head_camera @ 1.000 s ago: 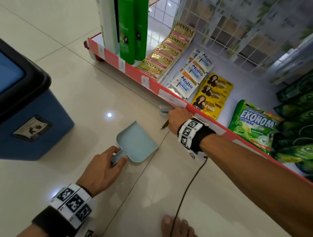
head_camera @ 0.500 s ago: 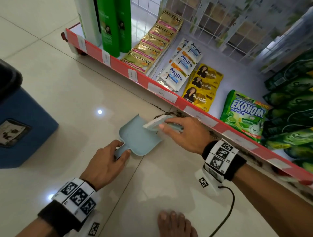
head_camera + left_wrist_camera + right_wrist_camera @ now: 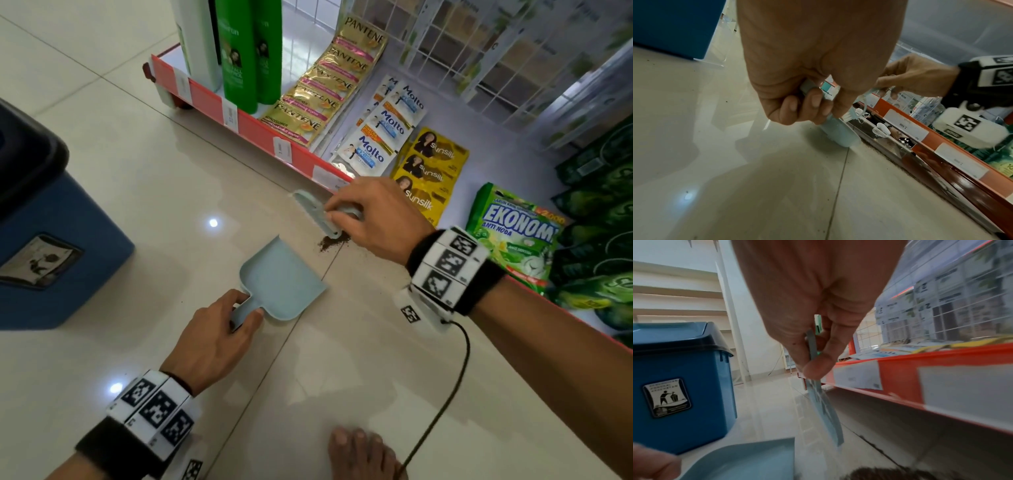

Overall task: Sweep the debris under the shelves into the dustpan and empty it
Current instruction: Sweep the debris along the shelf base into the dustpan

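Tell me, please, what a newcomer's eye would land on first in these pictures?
Probably the two hands low over the glossy tiled floor: the left hand holds the pale blue dustpan by its handle, and the right hand grips a matching brush at the red shelf edge. Between brush and pan lies a small dark debris pile. A blue bin stands to the left.

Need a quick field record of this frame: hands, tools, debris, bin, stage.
left hand: grips the dustpan handle
dustpan: light blue, flat on the floor tile, mouth toward the shelf, looks empty
right hand: holds the brush
brush: light blue, low at the shelf's front edge
debris: small dark pile on the floor between brush and dustpan, not yet in the pan
bin: blue, dark lid, on the floor left of the dustpan
stage: sweeping, nothing collected yet
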The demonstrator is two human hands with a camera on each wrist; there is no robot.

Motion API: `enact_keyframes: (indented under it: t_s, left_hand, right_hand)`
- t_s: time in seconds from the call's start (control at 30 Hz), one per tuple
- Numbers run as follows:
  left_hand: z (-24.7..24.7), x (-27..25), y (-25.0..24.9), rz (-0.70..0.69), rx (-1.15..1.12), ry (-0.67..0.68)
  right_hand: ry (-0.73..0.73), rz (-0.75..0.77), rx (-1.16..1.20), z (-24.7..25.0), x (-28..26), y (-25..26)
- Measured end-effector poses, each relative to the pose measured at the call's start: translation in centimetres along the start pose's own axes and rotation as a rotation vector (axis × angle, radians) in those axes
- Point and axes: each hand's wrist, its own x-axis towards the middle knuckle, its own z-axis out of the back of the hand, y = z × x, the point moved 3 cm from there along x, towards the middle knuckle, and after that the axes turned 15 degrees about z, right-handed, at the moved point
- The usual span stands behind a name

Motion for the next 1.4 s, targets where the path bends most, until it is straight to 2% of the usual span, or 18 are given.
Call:
enact_keyframes:
  t_s: [0.1, 0.23, 0.33, 0.47, 0.63, 0.8, 0.97, 1.1, 1.3, 1.37, 1.4]
  left_hand:
    - [0.0, 0.0, 0.2, 0.000, 0.000, 0.001]
    - [0.2, 0.1, 0.5, 0.000, 0.009, -0.012]
    - [0.3, 0.0, 0.8, 0.005, 0.010, -0.016]
    - [0.3, 0.1, 1.2, 0.014, 0.002, -0.021]
    - [0.0, 0.0, 1.1, 0.004, 0.005, -0.006]
    - [-0.3, 0.3, 0.9, -0.004, 0.002, 0.008]
    - [-0.6, 0.4, 0.2, -0.032, 0.021, 0.012]
    - [-0.6, 0.0, 0.4, -0.027, 0.032, 0.001]
    - [0.0, -0.7, 1.3, 0.008, 0.028, -0.010]
    - [0.1, -0.8, 1.4, 0.020, 0.015, -0.015]
    - [0.1, -0.8, 1.4, 0.023, 0.013, -0.013]
  right_hand:
    - [0.042, 0.072, -0.053, -0.9, 3.3, 0.1]
    - [0.161, 0.202, -0.253, -2.6, 6.7, -0.1]
    - [0.233, 0.178, -0.320, -3.6, 7.3, -0.7]
    - [0.301, 0.170, -0.353, -4.6, 5.4, -1.1]
    - [0.392, 0.023, -0.277, -4.0, -0.9, -2.6]
    - [0.328, 0.005, -0.259, -1.0, -4.1, -2.8]
    - [0.248, 0.102, -0.328, -0.8, -1.4, -1.5]
    - [0.328, 0.201, -0.354, -2.6, 0.9, -0.5]
    - [0.398, 0.116, -0.216, -2.1, -2.3, -1.9]
    - [0.375, 0.131, -0.216, -1.5, -3.6, -2.1]
    - [0.319, 0.147, -0.208, -1.1, -3.9, -2.0]
